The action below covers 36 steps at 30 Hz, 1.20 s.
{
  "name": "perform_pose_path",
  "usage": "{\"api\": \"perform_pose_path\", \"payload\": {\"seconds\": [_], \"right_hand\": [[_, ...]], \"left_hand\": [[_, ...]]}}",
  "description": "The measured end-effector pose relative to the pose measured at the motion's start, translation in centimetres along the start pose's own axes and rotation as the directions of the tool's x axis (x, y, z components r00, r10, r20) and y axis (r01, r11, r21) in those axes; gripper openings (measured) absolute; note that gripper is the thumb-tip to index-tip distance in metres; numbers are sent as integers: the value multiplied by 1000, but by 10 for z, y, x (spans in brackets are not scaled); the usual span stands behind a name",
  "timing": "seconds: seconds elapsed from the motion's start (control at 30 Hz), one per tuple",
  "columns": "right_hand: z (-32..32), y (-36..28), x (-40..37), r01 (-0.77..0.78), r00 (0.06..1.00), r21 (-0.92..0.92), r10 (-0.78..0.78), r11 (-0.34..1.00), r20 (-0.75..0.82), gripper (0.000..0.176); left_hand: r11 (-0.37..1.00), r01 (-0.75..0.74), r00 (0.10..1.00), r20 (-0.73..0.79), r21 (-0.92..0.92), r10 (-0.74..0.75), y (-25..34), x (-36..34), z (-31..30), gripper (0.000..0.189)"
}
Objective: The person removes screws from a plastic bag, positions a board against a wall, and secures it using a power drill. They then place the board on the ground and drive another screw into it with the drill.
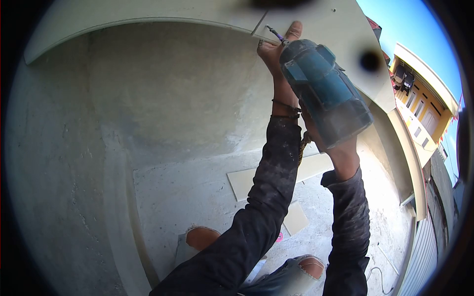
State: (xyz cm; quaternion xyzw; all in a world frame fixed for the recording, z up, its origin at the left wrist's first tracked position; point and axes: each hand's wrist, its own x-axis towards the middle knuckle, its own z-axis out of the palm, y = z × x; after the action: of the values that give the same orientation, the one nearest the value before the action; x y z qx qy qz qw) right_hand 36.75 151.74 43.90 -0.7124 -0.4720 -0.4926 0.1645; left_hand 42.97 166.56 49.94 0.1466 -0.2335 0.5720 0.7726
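Observation:
A teal and dark cordless drill [323, 89] is in my right hand [343, 154], mostly hidden behind the tool's body. Its bit [275, 33] points up and left at a pale flat panel [197, 11] overhead, with the tip at or very near the surface beside a short dark slit. Just behind the bit, my left hand [276, 52] grips the panel's lower edge. Its thumb lies against the visible face, and its other fingers are partly hidden. Dark bracelets circle the left wrist.
Loose pale board strips [242, 183] and a smaller board piece [296, 218] lie on the concrete floor [163, 197]. A small pink item [279, 237] sits close to my knees. Plastered walls [168, 93] stand left and ahead; a thin cable [380, 274] lies lower right.

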Motion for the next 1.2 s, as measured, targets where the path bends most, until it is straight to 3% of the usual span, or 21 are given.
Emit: {"api": "perform_pose_path", "payload": {"seconds": [0.2, 0.4, 0.5, 0.67, 0.7, 0.77, 0.8, 0.83, 0.87, 0.9, 1.03, 1.13, 1.2], "right_hand": [[2, 0, 2, 77, 995, -102, -84, 992, -62, 60], [-1, -7, 8, -24, 997, -22, 25, 999, 69, 62], [0, 2, 5, 57, 998, -72, -58, 996, -14, 63], [-9, 1, 7, 78, 996, -124, -71, 989, 54, 57], [-10, -2, 9, 79, 996, -134, -72, 988, 59, 57], [-12, -12, 16, -30, 996, -17, 32, 999, 88, 55], [-11, -11, 15, -71, 993, 22, 68, 997, 98, 54], [-5, 2, 10, 94, 995, -128, -87, 987, 53, 49], [-2, 7, 8, 163, 987, -204, -159, 965, 36, 47], [-1, 3, 10, 226, 973, -282, -230, 932, 19, 45], [-6, -33, 24, 100, 992, 35, -97, 994, -77, 34], [-15, -40, 31, 117, 993, -25, -116, 993, 19, 36], [-27, -51, 33, 36, 998, 75, -39, 997, 39, 34]], "left_hand": [[1000, -6, 1000, -21, 12, 7, 0, 0, 0, 39], [1000, -5, 999, -37, 31, 6, 1, 1, 0, 41], [1000, 0, 999, -50, 31, 2, 0, 3, 1, 42], [998, -65, 996, -65, 28, 67, -6, 5, 0, 41], [995, 21, 997, -78, 102, -13, -3, 3, -4, 39], [979, 110, 991, -98, 172, -94, -1, 0, 0, 37], [998, 18, 994, -107, 59, -11, -2, -2, 6, 35], [999, -34, 993, -115, 1, 34, -1, -1, 7, 35], [995, -85, 989, -122, -56, 78, 0, 1, 9, 34], [999, -48, 992, -114, -2, 47, -2, 0, 5, 31], [999, 31, 996, -89, 23, -29, -4, -2, -3, 27], [998, 57, 996, -64, -32, -59, -3, 3, -2, 25], [994, 88, 995, -36, -62, -91, -2, 1, -2, 24]]}}
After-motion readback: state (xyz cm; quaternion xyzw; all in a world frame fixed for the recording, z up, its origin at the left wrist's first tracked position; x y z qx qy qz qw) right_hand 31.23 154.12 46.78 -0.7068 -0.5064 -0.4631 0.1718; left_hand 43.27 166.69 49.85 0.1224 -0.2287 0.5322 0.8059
